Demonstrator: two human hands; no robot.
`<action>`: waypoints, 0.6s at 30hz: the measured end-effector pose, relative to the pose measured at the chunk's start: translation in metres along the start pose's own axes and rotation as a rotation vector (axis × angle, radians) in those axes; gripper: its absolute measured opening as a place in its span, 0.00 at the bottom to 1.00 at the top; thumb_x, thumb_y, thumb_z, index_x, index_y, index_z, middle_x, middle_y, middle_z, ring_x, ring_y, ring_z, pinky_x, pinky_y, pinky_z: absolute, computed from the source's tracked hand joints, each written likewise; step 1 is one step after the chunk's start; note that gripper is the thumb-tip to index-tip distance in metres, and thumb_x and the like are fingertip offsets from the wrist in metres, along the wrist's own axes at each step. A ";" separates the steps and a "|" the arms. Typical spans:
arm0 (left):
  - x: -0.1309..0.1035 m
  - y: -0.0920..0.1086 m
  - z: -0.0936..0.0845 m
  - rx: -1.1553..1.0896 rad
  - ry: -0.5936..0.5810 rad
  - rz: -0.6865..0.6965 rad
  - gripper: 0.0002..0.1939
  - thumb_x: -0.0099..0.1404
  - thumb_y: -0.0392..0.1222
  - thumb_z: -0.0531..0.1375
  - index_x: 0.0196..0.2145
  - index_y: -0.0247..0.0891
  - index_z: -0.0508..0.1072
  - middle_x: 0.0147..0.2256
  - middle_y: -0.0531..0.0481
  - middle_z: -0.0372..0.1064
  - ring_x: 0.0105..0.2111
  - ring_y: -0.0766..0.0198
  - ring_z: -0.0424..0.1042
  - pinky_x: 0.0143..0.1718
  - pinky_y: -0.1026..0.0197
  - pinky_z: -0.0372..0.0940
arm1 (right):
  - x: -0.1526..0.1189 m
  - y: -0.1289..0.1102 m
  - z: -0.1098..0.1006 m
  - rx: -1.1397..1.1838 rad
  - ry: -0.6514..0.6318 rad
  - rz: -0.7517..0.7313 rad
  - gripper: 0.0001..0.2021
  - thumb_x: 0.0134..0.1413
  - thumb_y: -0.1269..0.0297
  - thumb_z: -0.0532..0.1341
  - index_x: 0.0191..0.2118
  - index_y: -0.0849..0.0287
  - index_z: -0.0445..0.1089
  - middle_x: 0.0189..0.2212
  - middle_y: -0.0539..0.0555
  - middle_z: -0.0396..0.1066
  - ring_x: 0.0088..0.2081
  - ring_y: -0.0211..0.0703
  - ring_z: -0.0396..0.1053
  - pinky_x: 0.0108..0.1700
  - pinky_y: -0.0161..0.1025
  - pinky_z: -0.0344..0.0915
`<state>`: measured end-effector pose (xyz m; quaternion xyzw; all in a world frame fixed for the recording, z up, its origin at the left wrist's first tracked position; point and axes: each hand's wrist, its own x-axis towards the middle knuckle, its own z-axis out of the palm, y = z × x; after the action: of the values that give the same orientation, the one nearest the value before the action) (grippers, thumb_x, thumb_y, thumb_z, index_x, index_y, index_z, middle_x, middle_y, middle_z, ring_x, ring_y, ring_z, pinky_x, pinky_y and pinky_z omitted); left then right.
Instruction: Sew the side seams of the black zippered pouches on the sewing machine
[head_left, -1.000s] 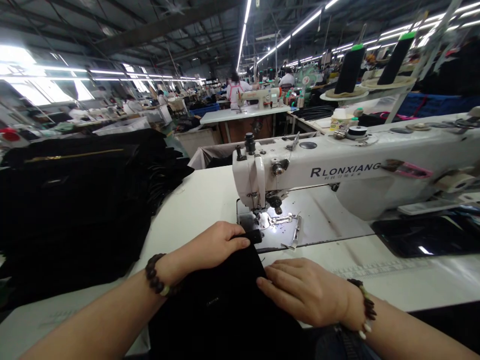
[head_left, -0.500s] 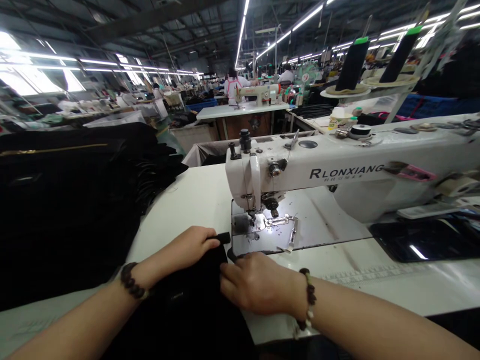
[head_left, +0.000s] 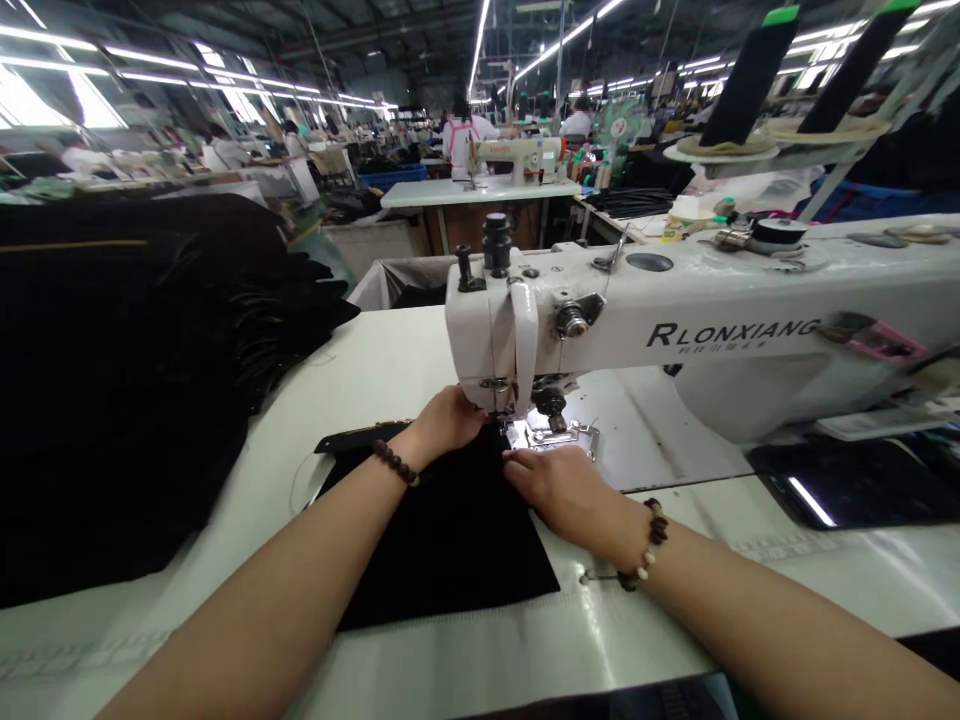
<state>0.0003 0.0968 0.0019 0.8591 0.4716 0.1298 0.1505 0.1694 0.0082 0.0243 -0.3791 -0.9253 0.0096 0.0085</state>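
Note:
A black fabric piece (head_left: pixel 450 530) lies on the white sewing table (head_left: pixel 390 345), its upper edge at the needle area of the white sewing machine (head_left: pixel 600 330). My left hand (head_left: pixel 450 418) is closed on the fabric just left of the presser foot, fingertips partly hidden behind the machine head. On the right, my right hand (head_left: pixel 566 490) pinches the fabric's right edge just in front of the metal guide (head_left: pixel 574 434). A strip with a metallic zipper edge (head_left: pixel 364 437) shows beyond my left wrist.
A large stack of black fabric (head_left: pixel 127 390) fills the left side. A dark phone-like slab (head_left: pixel 847 485) lies at the right. Thread cones (head_left: pixel 750 80) stand behind the machine. Farther back are another sewing machine (head_left: pixel 517 155) and a person in white (head_left: pixel 459 135).
Both hands have moved forward and to the right, carrying the black fabric from the table's front up to the needle area. The fabric now lies flatter, and the view has shifted.

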 end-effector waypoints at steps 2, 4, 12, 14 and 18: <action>-0.006 0.002 0.000 0.013 0.002 0.028 0.10 0.60 0.32 0.55 0.39 0.32 0.72 0.40 0.41 0.71 0.42 0.54 0.69 0.45 0.55 0.63 | -0.005 0.000 0.001 0.010 -0.008 -0.020 0.07 0.57 0.74 0.51 0.34 0.62 0.65 0.34 0.54 0.70 0.25 0.37 0.65 0.23 0.36 0.49; -0.010 0.003 0.000 0.023 0.020 0.035 0.11 0.61 0.32 0.53 0.40 0.31 0.71 0.39 0.40 0.72 0.41 0.53 0.70 0.43 0.54 0.64 | -0.007 0.001 0.003 0.019 0.010 -0.047 0.07 0.57 0.74 0.51 0.33 0.63 0.65 0.33 0.54 0.70 0.24 0.36 0.64 0.23 0.36 0.47; 0.001 0.002 0.003 0.020 0.061 0.116 0.11 0.59 0.30 0.53 0.39 0.33 0.71 0.41 0.43 0.71 0.43 0.54 0.69 0.46 0.54 0.63 | -0.003 0.004 0.008 0.034 0.081 -0.057 0.08 0.56 0.73 0.52 0.28 0.62 0.64 0.28 0.53 0.69 0.19 0.33 0.56 0.21 0.38 0.38; 0.001 0.002 0.001 0.015 0.062 0.128 0.11 0.58 0.29 0.53 0.38 0.33 0.71 0.40 0.44 0.72 0.43 0.54 0.69 0.46 0.54 0.63 | -0.004 0.005 0.008 0.034 0.078 -0.057 0.08 0.56 0.73 0.51 0.28 0.62 0.64 0.27 0.53 0.68 0.19 0.33 0.56 0.21 0.38 0.38; -0.004 0.003 -0.006 0.004 0.052 0.132 0.09 0.58 0.31 0.55 0.36 0.32 0.72 0.38 0.43 0.72 0.41 0.54 0.70 0.43 0.55 0.65 | -0.005 0.004 0.013 0.046 0.126 -0.085 0.08 0.56 0.74 0.50 0.29 0.63 0.63 0.28 0.53 0.68 0.20 0.33 0.56 0.21 0.38 0.40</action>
<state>-0.0016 0.0922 0.0082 0.8849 0.4181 0.1608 0.1277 0.1756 0.0069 0.0115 -0.3392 -0.9376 0.0066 0.0761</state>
